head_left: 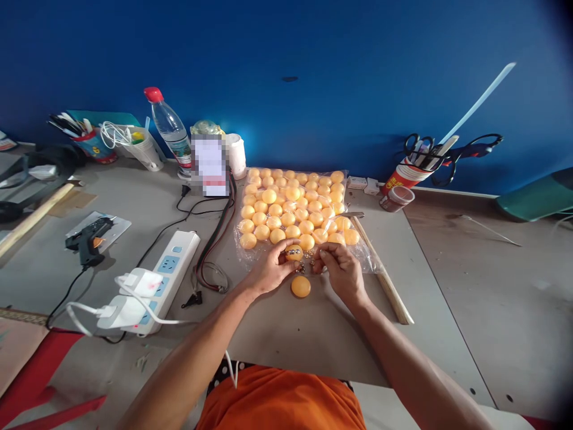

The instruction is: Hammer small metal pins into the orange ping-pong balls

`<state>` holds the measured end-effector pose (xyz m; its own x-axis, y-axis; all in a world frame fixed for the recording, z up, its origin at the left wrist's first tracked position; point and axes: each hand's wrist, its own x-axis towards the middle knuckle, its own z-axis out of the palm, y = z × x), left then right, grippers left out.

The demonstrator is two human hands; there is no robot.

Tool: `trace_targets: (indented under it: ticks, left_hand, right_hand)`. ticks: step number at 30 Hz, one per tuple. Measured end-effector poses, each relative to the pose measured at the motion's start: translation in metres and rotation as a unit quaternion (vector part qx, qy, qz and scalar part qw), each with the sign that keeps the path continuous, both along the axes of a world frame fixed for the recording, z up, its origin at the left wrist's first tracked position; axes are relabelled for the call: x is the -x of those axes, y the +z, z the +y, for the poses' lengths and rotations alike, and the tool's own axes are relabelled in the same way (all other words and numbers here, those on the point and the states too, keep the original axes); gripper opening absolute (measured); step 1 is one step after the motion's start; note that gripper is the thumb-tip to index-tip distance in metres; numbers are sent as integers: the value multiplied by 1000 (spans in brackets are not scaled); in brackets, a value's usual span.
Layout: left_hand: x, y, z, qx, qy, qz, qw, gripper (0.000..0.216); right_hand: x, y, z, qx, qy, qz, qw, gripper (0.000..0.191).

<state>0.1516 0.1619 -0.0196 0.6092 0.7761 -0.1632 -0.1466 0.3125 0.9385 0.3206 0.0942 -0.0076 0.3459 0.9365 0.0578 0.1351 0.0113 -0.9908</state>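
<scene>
My left hand (270, 272) is closed around an orange ball (294, 252) that carries a row of small beads or a chain on its front. Close beside it, my right hand (340, 267) pinches something small and thin that I cannot make out. A second orange ball (301, 286) lies on the table just below both hands. Behind the hands lies a clear plastic bag (369, 258) filled with several rows of orange balls (290, 206).
A wooden stick (385, 280) lies along the bag's right side. A white power strip (156, 280) with chargers and cables sits to the left, a glue gun (89, 240) beyond it. A water bottle (172, 131), cups of pens and a cup of scissors (409, 170) line the blue wall.
</scene>
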Motion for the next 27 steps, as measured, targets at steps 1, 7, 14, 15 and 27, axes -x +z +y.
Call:
trace_targets:
  ticks: [1, 7, 14, 15, 27]
  left_hand:
    - [0, 1, 0, -3, -3, 4, 1000, 52]
    - [1, 1, 0, -20, -13, 21, 999, 53]
    - [1, -6, 1, -8, -17, -9, 1000, 54]
    - [1, -7, 1, -10, -21, -9, 1000, 54]
    - [2, -8, 3, -43, -27, -7, 999, 57]
  right_hand:
    - [0, 1, 0, 6, 1, 20, 1000, 13]
    - [-3, 0, 0, 20, 64, 89, 994, 19]
    - [-2, -2, 0, 2, 106, 183, 977, 20]
    - [-2, -2, 1, 13, 109, 198, 974, 20]
    - [1, 13, 7, 63, 108, 219, 968, 22]
